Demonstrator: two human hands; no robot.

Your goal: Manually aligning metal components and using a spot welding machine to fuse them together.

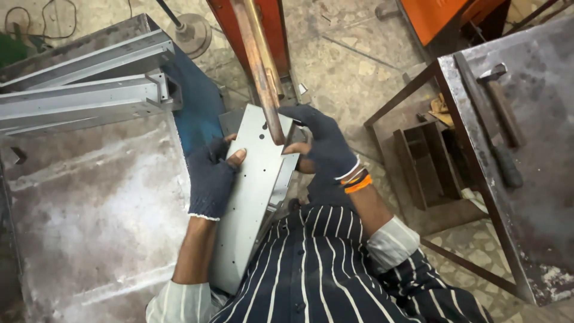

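A long grey sheet-metal channel [250, 197] with small punched holes runs from my lap up to the tip of a copper rod [260, 72] that comes down from above. My left hand [210, 176], in a dark fingerless glove, grips the channel's left edge with the thumb on its face. My right hand [320, 143], also gloved, holds the channel's right side near the top, next to the copper rod's tip. Orange bands sit on my right wrist.
Several grey metal channels [84, 90] lie stacked on a worn metal table [89, 215] at the left. A steel table [526, 155] at the right carries a hammer [502, 113]. A small rusty rack [427, 164] stands on the tiled floor between them.
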